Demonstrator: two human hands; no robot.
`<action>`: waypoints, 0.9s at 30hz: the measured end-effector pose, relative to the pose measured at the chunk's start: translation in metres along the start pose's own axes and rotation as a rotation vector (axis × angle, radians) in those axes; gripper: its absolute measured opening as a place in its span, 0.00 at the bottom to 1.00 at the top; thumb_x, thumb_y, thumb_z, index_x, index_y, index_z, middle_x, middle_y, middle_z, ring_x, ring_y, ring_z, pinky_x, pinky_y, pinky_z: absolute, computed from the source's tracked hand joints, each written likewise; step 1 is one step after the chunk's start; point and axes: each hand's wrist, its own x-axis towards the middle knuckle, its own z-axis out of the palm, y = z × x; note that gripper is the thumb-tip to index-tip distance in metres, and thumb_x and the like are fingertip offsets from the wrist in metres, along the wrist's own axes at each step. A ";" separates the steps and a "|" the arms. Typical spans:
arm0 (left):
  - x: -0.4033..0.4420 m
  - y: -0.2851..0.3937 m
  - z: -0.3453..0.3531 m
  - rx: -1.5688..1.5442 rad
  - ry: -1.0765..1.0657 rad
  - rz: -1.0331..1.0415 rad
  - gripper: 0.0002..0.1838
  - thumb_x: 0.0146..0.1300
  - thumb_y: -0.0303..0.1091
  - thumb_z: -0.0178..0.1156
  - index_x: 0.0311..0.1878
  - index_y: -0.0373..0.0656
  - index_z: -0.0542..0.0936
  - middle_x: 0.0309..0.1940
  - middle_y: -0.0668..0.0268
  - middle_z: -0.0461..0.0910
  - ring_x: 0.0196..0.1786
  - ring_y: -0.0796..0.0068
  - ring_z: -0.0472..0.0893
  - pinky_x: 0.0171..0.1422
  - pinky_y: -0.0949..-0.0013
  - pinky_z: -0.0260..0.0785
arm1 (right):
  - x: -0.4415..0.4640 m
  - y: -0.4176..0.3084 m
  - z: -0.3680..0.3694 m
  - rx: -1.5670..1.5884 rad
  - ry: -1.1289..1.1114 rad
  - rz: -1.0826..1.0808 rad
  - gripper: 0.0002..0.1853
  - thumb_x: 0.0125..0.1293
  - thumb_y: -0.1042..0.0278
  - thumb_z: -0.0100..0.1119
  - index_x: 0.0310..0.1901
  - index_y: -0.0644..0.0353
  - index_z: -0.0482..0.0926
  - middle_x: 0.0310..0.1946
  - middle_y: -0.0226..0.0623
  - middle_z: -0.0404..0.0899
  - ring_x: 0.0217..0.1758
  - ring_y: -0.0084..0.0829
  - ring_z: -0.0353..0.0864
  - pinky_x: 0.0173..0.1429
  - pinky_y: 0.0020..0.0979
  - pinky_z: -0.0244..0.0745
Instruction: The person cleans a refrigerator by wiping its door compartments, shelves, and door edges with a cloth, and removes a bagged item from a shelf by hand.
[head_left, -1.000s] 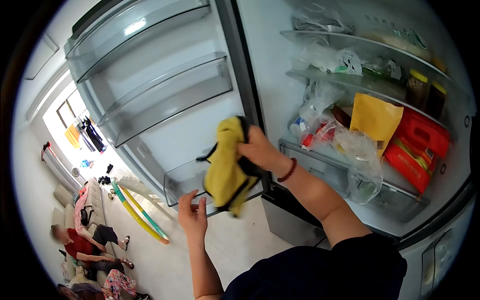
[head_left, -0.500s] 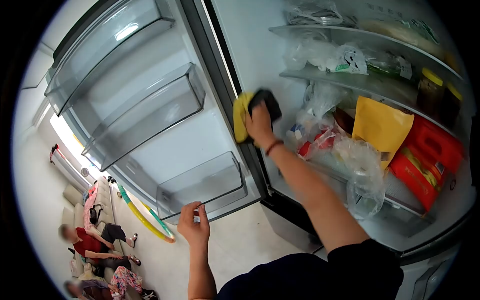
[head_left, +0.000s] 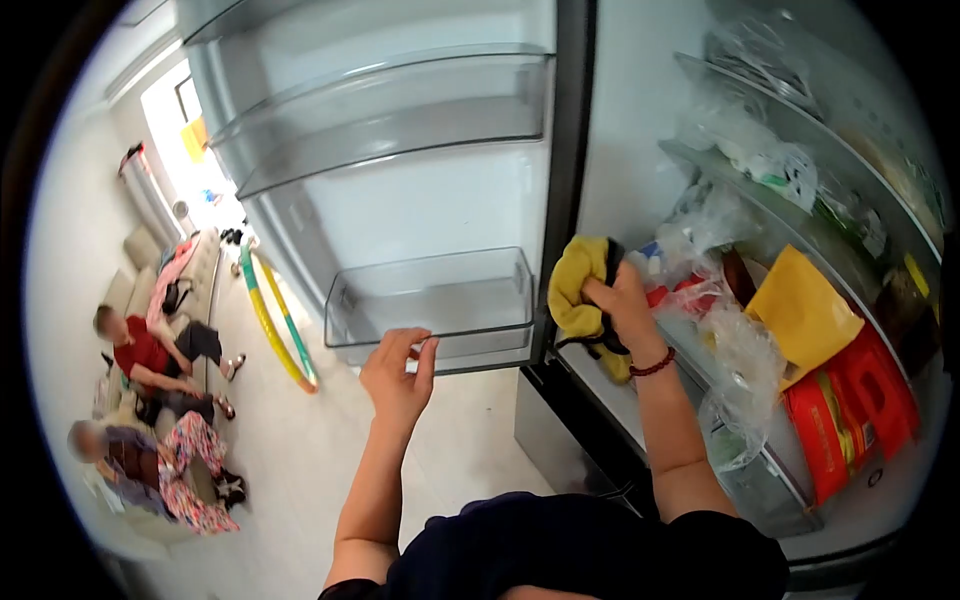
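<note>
My right hand (head_left: 628, 312) is closed on a yellow and black cloth (head_left: 582, 290), by the hinge-side edge of the open fridge, between the door and the lower compartment. A part of the cloth hangs below my fingers. My left hand (head_left: 397, 372) is at the lower edge of the fridge door (head_left: 400, 215), its fingers curled at the front rim of the bottom door bin (head_left: 430, 300). The exact contact of those fingertips is partly hidden.
Inside the fridge lie a yellow envelope (head_left: 805, 315), a red package (head_left: 850, 430) and clear plastic bags (head_left: 740, 360). Shelves (head_left: 780, 205) above hold bagged food and jars. At left, two people sit on a sofa (head_left: 205, 270), near a coloured hoop (head_left: 268, 325) on the floor.
The cloth in my right hand has moved down along the fridge edge. My view has turned, so the door appears more upright. The left hand stays at the bottom bin.
</note>
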 end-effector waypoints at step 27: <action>0.040 -0.012 -0.015 -1.014 0.023 -0.270 0.35 0.64 0.34 0.67 0.70 0.40 0.61 0.58 0.60 0.75 0.48 0.77 0.78 0.49 0.75 0.71 | 0.088 -0.074 0.183 -0.473 -0.767 -0.225 0.16 0.62 0.65 0.62 0.44 0.71 0.77 0.33 0.37 0.80 0.36 0.24 0.76 0.43 0.30 0.74</action>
